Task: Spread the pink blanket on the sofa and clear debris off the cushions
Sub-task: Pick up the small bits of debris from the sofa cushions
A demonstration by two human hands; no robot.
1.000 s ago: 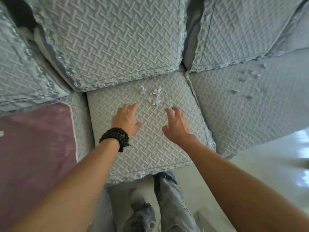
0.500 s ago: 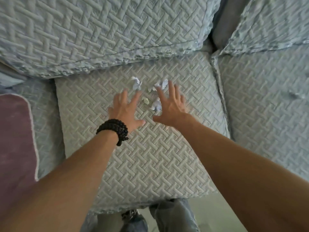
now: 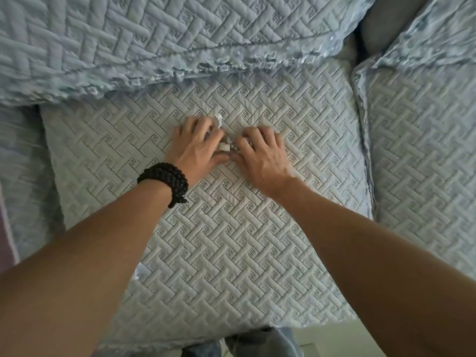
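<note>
Small white paper scraps (image 3: 224,146) lie on the middle seat cushion (image 3: 219,240), which has a pale blue quilted cover. My left hand (image 3: 197,148), with a black bead bracelet on its wrist, and my right hand (image 3: 261,155) rest palm-down on the cushion, fingers curled around the scraps from both sides. One scrap (image 3: 219,119) sticks out above my left fingers. Most scraps are hidden under my fingers. Only a thin strip of the pink blanket (image 3: 5,251) shows at the far left edge.
A quilted back cushion (image 3: 154,42) leans over the rear of the seat. Another seat cushion (image 3: 425,155) lies to the right, a third (image 3: 23,163) to the left. My jeans (image 3: 244,342) and pale floor (image 3: 322,336) show below the seat's front edge.
Both hands have moved forward and closed in over the paper scraps, fingers curling around them. The view has come closer to the cushion, and the pink blanket has slid almost out of frame.
</note>
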